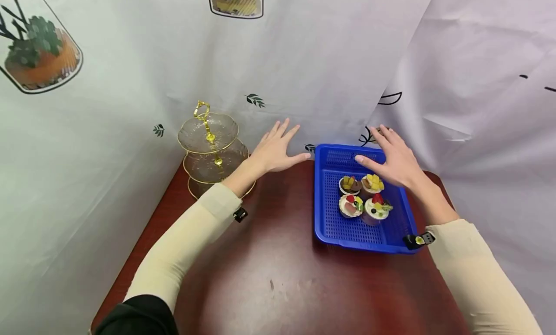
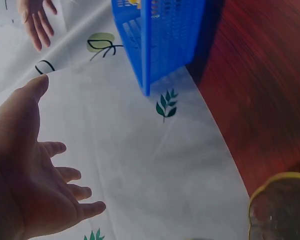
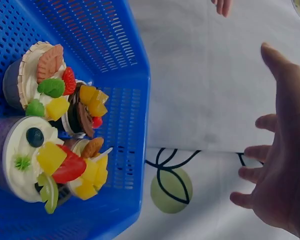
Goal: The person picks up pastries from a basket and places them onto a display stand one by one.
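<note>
Four cupcakes (image 1: 362, 198) sit in the blue basket (image 1: 330, 229) below the spread right hand (image 1: 393, 159); left hand (image 1: 273, 149) spread too.

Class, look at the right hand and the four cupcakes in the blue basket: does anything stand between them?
Nothing visible does. The right hand hovers open above the basket, over its far end, and the cupcakes sit uncovered just below and nearer than its fingers. The left hand is off to the side.
</note>
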Tool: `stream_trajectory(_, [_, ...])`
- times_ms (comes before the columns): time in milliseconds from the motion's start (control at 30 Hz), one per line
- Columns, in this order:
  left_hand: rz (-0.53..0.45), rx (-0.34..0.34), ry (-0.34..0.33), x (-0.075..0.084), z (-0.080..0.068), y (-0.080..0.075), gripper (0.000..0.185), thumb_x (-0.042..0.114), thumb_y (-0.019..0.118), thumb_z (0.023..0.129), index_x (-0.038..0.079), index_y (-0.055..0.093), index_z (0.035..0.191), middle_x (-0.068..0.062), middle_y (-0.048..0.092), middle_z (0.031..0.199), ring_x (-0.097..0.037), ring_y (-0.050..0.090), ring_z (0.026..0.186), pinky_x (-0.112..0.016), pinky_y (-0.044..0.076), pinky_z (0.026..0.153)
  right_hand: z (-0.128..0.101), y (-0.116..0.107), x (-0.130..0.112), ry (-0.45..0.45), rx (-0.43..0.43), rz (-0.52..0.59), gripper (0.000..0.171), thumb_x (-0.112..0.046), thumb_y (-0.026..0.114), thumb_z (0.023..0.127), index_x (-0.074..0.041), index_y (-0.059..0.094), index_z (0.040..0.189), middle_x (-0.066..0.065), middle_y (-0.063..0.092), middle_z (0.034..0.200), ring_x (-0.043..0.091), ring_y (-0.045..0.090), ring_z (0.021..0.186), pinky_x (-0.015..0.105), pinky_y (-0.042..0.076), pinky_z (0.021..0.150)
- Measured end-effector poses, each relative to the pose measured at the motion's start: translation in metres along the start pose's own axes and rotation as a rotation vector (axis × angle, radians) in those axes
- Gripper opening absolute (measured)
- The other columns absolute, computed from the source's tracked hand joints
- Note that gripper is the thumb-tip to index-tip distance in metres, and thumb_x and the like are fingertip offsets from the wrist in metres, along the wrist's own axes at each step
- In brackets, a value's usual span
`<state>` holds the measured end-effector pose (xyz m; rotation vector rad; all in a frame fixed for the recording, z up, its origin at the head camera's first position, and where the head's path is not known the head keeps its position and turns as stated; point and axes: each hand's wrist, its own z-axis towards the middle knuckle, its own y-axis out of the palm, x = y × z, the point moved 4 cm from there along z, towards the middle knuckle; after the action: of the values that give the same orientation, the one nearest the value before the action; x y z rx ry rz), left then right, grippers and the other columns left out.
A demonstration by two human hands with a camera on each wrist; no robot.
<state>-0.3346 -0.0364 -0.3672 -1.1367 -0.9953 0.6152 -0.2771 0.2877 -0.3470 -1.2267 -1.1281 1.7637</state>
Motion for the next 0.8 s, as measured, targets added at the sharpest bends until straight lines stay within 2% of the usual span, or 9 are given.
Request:
stream_trajectory(100, [-0.046,0.011,0.021,0.006,0.0,0.003,0.099,0.081,0.051,0.094,0.026,0.02,0.171,-0.01,0.008,0.178,-0.035,0.005,0.163,-0.058,0.016,0.128,-0.003,-0.001,0.002,-0.009,-0.009,0.053,0.093,-0.06,0.061,0.1,-0.022,0.015,0.172,0.017,0.012,0.176,0.047,0.01,0.16,0.081,0.015,0.115])
stream_trajectory(233, [-0.11,0.019,0.063,0.016,0.001,0.016,0.096,0.076,0.056,0.096,0.027,0.021,0.171,-0.01,0.016,0.177,-0.036,0.01,0.162,-0.058,0.021,0.127,-0.009,-0.003,0.01,-0.014,-0.014,0.102,0.091,-0.056,0.063,0.101,-0.019,0.017,0.171,0.017,0.011,0.176,0.048,0.011,0.159,0.077,0.015,0.118])
stream_trajectory(433, [-0.199,-0.005,0.113,0.04,0.006,0.033,0.095,0.073,0.059,0.096,0.027,0.022,0.171,-0.008,0.017,0.176,-0.031,0.016,0.162,-0.053,0.025,0.127,-0.016,-0.006,0.031,0.005,0.0,0.186,0.085,-0.05,0.062,0.104,-0.019,0.02,0.171,0.019,0.017,0.175,0.046,0.015,0.159,0.074,0.014,0.12])
stream_trajectory(667, [-0.252,-0.035,0.148,0.065,0.011,0.049,0.095,0.069,0.063,0.096,0.026,0.023,0.17,-0.004,0.018,0.176,-0.026,0.024,0.159,-0.052,0.031,0.124,-0.027,-0.003,0.059,0.05,0.012,0.349,0.073,-0.037,0.058,0.108,-0.013,0.026,0.169,0.024,0.027,0.17,0.05,0.028,0.153,0.072,0.029,0.116])
stream_trajectory(733, [-0.253,-0.042,0.159,0.069,0.014,0.056,0.094,0.068,0.064,0.096,0.025,0.025,0.17,-0.004,0.02,0.175,-0.026,0.026,0.159,-0.051,0.033,0.123,-0.029,-0.001,0.067,0.064,0.017,0.387,0.07,-0.035,0.057,0.109,-0.011,0.028,0.168,0.025,0.032,0.168,0.05,0.032,0.15,0.063,0.033,0.118])
stream_trajectory(800, [-0.251,-0.052,0.176,0.072,0.018,0.064,0.093,0.067,0.065,0.096,0.024,0.026,0.169,-0.004,0.022,0.174,-0.026,0.028,0.158,-0.049,0.034,0.123,-0.032,0.002,0.075,0.082,0.026,0.414,0.067,-0.034,0.055,0.11,-0.009,0.03,0.167,0.028,0.038,0.164,0.045,0.04,0.146,0.043,0.038,0.118])
